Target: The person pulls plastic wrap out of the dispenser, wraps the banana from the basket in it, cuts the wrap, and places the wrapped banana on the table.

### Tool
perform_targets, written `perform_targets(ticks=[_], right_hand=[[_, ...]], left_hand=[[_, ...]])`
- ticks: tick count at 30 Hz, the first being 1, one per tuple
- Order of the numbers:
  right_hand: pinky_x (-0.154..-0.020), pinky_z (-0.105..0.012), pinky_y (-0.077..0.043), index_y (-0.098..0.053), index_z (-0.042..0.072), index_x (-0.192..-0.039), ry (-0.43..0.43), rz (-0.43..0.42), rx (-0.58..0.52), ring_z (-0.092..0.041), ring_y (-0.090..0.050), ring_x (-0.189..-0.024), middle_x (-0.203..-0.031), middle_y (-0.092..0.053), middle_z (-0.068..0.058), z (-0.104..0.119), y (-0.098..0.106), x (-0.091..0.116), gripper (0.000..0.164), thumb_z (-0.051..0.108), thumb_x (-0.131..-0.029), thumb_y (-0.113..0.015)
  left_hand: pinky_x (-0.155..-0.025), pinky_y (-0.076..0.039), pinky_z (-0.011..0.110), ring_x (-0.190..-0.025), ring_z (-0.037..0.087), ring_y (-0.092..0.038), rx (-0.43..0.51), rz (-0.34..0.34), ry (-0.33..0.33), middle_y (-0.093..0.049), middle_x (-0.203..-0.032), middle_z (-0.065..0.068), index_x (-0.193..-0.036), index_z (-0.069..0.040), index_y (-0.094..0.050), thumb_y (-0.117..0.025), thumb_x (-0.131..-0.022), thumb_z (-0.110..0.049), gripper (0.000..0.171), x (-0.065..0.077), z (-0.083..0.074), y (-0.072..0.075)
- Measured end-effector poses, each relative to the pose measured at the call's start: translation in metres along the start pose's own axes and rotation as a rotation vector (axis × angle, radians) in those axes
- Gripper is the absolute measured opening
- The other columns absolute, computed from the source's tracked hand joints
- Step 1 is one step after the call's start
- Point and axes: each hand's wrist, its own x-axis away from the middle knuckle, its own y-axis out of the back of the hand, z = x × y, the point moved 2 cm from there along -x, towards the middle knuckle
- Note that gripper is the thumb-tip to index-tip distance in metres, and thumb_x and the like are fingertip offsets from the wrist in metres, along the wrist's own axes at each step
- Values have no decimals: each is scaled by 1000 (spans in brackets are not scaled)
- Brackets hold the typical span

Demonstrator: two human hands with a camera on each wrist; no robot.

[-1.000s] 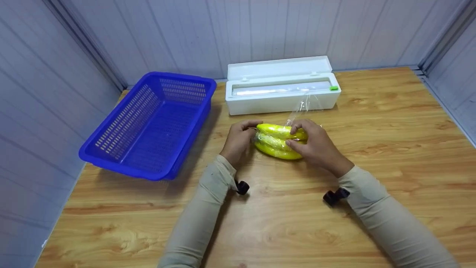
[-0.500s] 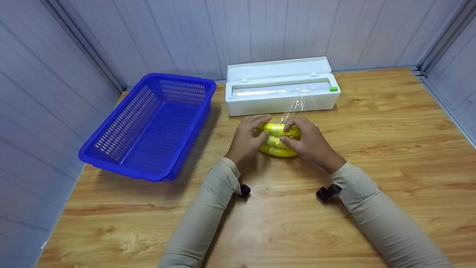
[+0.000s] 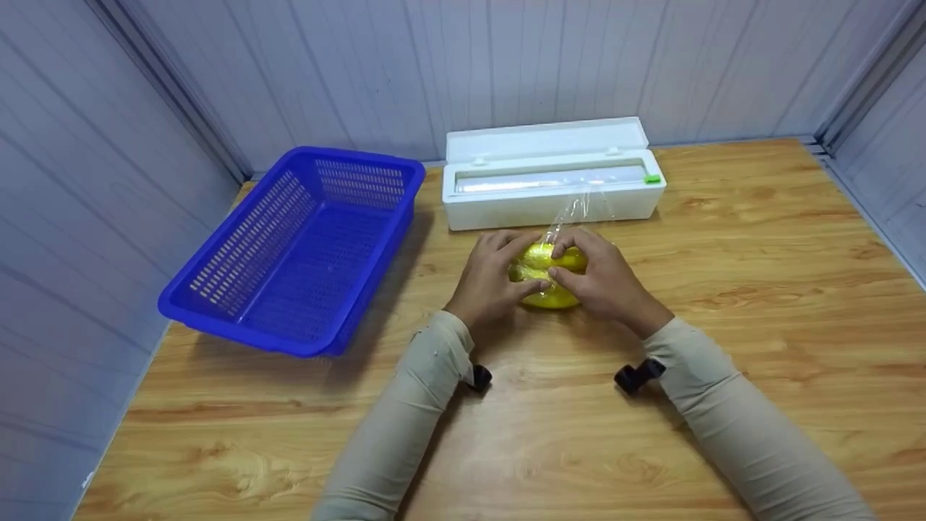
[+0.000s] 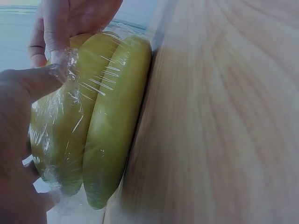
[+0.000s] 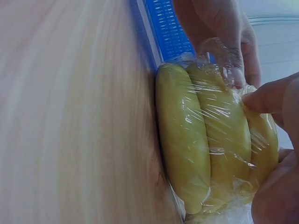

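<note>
A bunch of yellow bananas (image 3: 551,297), wrapped in clear cling film (image 4: 96,88), lies on the table in the middle of the head view. My left hand (image 3: 492,278) grips its left end, thumb on the near side and fingers over the far side. At the right end my right hand (image 3: 604,278) holds the bunch between thumb and fingers. In the right wrist view the left thumb presses bunched film on top, close to the right hand's fingertips. A strip of film runs from the bananas toward the white cling film box (image 3: 535,212). Most fingertips on the far side are hidden.
The white box has its lid raised, a roll inside and a green slider (image 3: 652,179) at its right end. To the left stands a blue plastic basket (image 3: 347,307). Panelled walls (image 3: 542,65) border the wooden table (image 3: 550,449) at the back and sides.
My left hand has moved right, from the tip of the bananas onto their top, thumb over the film. The right hand and bananas have shifted slightly left.
</note>
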Motion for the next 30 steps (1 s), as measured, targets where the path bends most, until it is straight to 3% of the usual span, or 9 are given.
perform_targets(ticks=[7, 12, 18, 24, 30], right_hand=[[-111, -46, -32, -65, 4, -100, -44, 26, -99, -25, -51, -126, -128, -60, -9, -2, 9, 0, 14, 2, -89, -72], [-110, -46, -38, -63, -4, -107, -103, -47, -156, -29, -53, -125, -129, -60, -18, -4, 22, -3, 15, -1, -93, -65], [-104, -48, -44, -65, -4, -110, -53, -160, 1, -29, -56, -117, -121, -61, -18, -17, 38, -16, 19, -5, -91, -64], [-98, -54, -47, -61, 1, -131, -16, -135, 169, -35, -53, -123, -133, -58, -17, -30, 44, -31, 41, -2, -90, -65], [-111, -59, -32, -54, 12, -144, 16, -70, 274, -39, -38, -140, -151, -44, -20, -33, 44, -44, 57, -2, -90, -59]], left_hand=[[-107, -33, 35, -122, 18, -48, -85, 7, -6, -60, -130, -3, -144, -25, -56, -79, -83, -46, 69, 1, -2, 1], [-107, -32, 35, -121, 17, -51, -124, 10, -7, -61, -127, -2, -140, -24, -60, -80, -83, -44, 64, 1, -6, 3], [-114, -28, 41, -123, 17, -51, -159, 32, 12, -61, -127, -3, -139, -26, -60, -79, -83, -44, 62, 1, -8, 2], [-119, -19, 52, -128, 18, -49, -190, 40, 29, -60, -129, -2, -140, -27, -59, -78, -83, -45, 63, 2, -9, 3], [-117, -25, 47, -123, 18, -50, -176, 36, 29, -60, -128, -1, -141, -28, -59, -79, -83, -44, 63, 1, -13, 3]])
